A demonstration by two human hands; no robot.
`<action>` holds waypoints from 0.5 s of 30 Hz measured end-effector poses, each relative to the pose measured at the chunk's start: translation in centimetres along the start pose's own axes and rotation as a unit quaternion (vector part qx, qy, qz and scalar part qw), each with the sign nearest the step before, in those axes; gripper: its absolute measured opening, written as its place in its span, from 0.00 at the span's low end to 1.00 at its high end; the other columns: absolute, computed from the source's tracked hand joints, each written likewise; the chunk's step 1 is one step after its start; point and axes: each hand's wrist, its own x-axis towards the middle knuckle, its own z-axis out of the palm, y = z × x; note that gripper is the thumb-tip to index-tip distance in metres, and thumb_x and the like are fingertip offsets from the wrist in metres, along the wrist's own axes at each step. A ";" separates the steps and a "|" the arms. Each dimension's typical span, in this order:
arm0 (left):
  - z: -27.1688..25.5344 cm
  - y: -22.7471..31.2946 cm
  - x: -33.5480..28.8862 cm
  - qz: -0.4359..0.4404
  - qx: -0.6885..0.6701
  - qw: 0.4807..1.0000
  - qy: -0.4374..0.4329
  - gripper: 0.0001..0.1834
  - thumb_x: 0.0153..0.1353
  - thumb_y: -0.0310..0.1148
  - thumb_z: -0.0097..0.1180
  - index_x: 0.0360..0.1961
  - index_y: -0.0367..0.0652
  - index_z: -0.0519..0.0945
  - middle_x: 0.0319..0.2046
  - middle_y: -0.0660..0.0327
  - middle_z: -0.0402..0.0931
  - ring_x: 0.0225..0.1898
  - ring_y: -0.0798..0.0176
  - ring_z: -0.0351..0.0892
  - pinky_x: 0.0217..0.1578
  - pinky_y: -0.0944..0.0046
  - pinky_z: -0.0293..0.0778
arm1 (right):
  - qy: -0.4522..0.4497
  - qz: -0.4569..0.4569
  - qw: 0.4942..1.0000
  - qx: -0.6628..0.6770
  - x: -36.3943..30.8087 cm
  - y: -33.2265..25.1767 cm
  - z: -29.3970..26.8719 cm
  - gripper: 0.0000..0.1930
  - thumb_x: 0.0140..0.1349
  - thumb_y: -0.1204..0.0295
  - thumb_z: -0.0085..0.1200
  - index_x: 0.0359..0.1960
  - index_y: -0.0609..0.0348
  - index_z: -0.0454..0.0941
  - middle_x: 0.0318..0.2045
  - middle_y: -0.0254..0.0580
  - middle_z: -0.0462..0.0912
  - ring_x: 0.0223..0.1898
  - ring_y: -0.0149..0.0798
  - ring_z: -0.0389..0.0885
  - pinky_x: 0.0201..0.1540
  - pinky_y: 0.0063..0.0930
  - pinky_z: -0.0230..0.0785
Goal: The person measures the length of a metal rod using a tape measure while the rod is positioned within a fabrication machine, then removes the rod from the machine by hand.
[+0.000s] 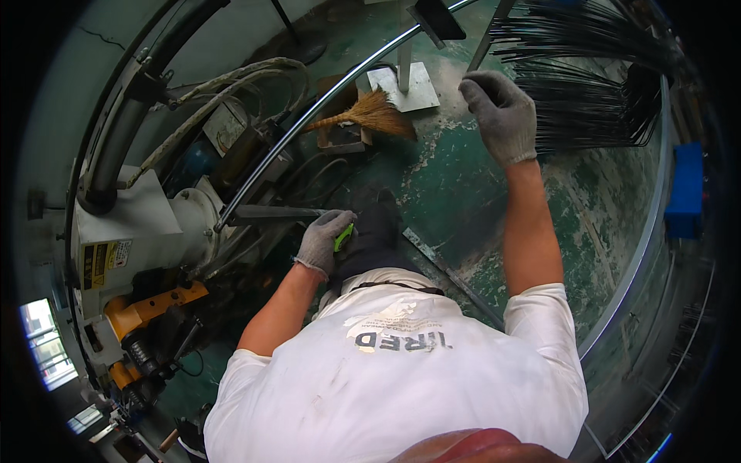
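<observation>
My left hand [326, 241], in a grey knit glove, is closed around a small bright green object [344, 237] that looks like a tape measure; most of it is hidden in the palm. A grey metal bar [274, 213] runs from the machine to beside this hand. My right hand [500, 116], also gloved, is raised farther forward with its fingers curled and fingertips drawn together. Whatever it pinches, if anything, cannot be made out. Close to its right is a bundle of thin black rods [587, 108]. Behind its fingertips stands a dark bar [492, 38].
A long shiny tube [309, 112] slants from the white machine [127, 224] up past a black block [437, 21]. On the green floor lie a straw broom [370, 114], a white base plate [421, 89] and a metal strip [444, 266]. A blue box [685, 189] is at right.
</observation>
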 end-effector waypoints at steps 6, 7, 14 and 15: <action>9.6 6.1 13.3 0.007 -0.010 0.999 -0.038 0.15 0.71 0.37 0.65 0.53 0.39 0.85 0.36 0.58 0.86 0.39 0.65 0.85 0.39 0.68 0.81 | -0.007 -0.262 0.918 -0.297 19.3 4.4 -0.8 0.12 0.70 0.65 0.66 0.53 0.50 0.90 0.47 0.45 0.93 0.46 0.48 0.93 0.49 0.39 0.84; 11.5 6.7 15.5 0.017 -0.035 0.999 -0.032 0.15 0.72 0.36 0.65 0.53 0.39 0.85 0.37 0.59 0.86 0.39 0.65 0.85 0.39 0.68 0.81 | -0.032 -0.249 0.942 -0.222 22.0 3.1 -0.3 0.08 0.62 0.69 0.68 0.42 0.52 0.88 0.42 0.46 0.89 0.49 0.53 0.88 0.54 0.45 0.81; 20.8 13.1 23.6 0.045 -0.066 0.996 -0.050 0.19 0.71 0.35 0.64 0.59 0.37 0.84 0.42 0.56 0.90 0.42 0.63 0.88 0.44 0.64 0.81 | -0.346 -0.184 0.766 -0.509 35.0 8.2 6.3 0.14 0.67 0.72 0.67 0.54 0.51 0.89 0.50 0.49 0.92 0.52 0.52 0.91 0.54 0.43 0.84; 21.9 14.4 24.0 0.041 -0.060 0.997 -0.039 0.19 0.71 0.34 0.64 0.59 0.37 0.84 0.42 0.56 0.90 0.42 0.62 0.88 0.44 0.64 0.81 | -0.405 -0.189 0.740 -0.502 36.4 9.3 7.3 0.16 0.65 0.74 0.67 0.55 0.51 0.90 0.50 0.50 0.92 0.53 0.54 0.90 0.56 0.44 0.84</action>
